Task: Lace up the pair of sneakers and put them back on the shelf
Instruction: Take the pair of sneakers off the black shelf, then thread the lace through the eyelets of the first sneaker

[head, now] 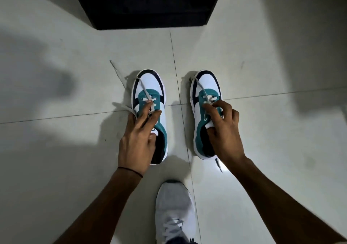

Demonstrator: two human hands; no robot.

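Two white, teal and navy sneakers stand side by side on the tiled floor, toes pointing away from me. My left hand (139, 136) grips the tongue and collar of the left sneaker (150, 86), fingers over its half-laced eyelets. My right hand (223, 131) grips the tongue of the right sneaker (205, 82) the same way. White lace ends (123, 107) trail loose over the toe and to the left of the left sneaker; another lace runs across the right toe.
A dark cabinet or shelf base (148, 5) stands on the floor just beyond the sneakers. My own foot in a grey sneaker (173, 206) is planted near the bottom middle. Pale floor tiles (272, 65) spread all around.
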